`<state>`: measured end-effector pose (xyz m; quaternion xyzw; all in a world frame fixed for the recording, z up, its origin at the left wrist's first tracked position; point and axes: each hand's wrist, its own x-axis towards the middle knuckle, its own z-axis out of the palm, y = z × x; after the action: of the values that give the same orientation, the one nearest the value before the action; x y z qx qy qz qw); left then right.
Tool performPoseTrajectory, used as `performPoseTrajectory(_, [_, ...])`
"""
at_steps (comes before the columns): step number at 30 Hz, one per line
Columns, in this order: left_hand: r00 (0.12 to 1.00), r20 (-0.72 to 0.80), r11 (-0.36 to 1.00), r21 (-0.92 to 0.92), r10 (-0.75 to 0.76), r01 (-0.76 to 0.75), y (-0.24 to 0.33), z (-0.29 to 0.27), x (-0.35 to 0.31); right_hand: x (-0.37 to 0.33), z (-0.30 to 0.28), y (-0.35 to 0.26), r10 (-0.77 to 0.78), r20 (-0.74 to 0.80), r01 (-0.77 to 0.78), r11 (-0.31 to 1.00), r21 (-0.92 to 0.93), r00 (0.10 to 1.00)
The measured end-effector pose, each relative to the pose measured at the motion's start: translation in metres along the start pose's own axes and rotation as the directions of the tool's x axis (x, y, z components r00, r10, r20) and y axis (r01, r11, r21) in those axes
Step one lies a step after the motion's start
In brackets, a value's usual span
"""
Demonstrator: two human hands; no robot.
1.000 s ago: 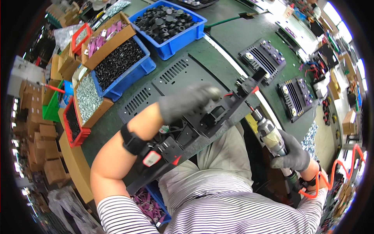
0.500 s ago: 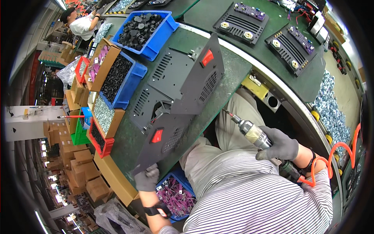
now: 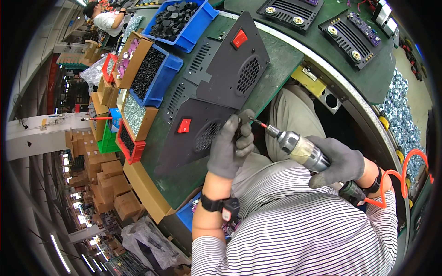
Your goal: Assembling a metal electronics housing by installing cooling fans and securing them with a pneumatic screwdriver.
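My right hand (image 3: 340, 161), in a grey glove, grips a screwdriver of the powered kind (image 3: 301, 149) with an orange coiled hose. Its bit points left toward my gloved left hand (image 3: 230, 145). The left hand's fingers are curled and pinched close by the bit tip; whatever they hold, if anything, is too small to make out. Just beyond the left hand, two dark sheet-metal housings lie on the green bench: a nearer panel (image 3: 202, 115) and a farther panel (image 3: 223, 73). Each has a red rocker switch and a honeycomb vent.
Blue bins of black parts (image 3: 186, 34) and black screws (image 3: 163, 80) line the bench's left side, beside a cardboard box of silvery screws (image 3: 133, 117) and a red bin (image 3: 131, 145). Slotted black plates (image 3: 352, 39) lie at the far right. A person (image 3: 108, 20) stands far left.
My left hand has left the nearer panel's corner and moved up and right to the screwdriver's tip. The panels now lie flatter. The right hand keeps its hold on the screwdriver.
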<state>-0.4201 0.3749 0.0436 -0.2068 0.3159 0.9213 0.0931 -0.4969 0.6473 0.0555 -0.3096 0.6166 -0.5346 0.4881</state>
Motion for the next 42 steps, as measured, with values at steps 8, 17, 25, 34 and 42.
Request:
performPoseTrajectory(8, [0.998,0.03,0.99,0.126,0.061,-0.065,-0.004,0.021,0.018,-0.005,-0.003,0.004,-0.029,-0.02,0.03,0.999,0.024,0.999])
performPoseTrajectory(17, [0.999,-0.025,0.972,0.231,0.046,-0.039,0.003,0.022,0.016,-0.001,-0.005,0.007,-0.019,0.018,0.017,0.993,0.118,1.0])
performPoseTrajectory(25, [0.993,0.053,0.866,0.485,0.11,-0.122,0.014,0.017,0.014,0.004,-0.008,0.006,-0.031,0.084,0.004,0.951,0.309,0.996])
performPoseTrajectory(34, [0.982,0.135,0.268,0.949,0.134,-0.168,0.018,0.049,0.0,0.002,-0.012,-0.001,0.044,-0.114,-0.008,0.954,0.299,0.992])
performPoseTrajectory(42, [0.852,0.305,-0.631,0.775,0.425,0.038,0.113,0.158,-0.045,0.003,-0.018,0.001,0.038,-0.087,-0.012,0.96,0.281,0.995])
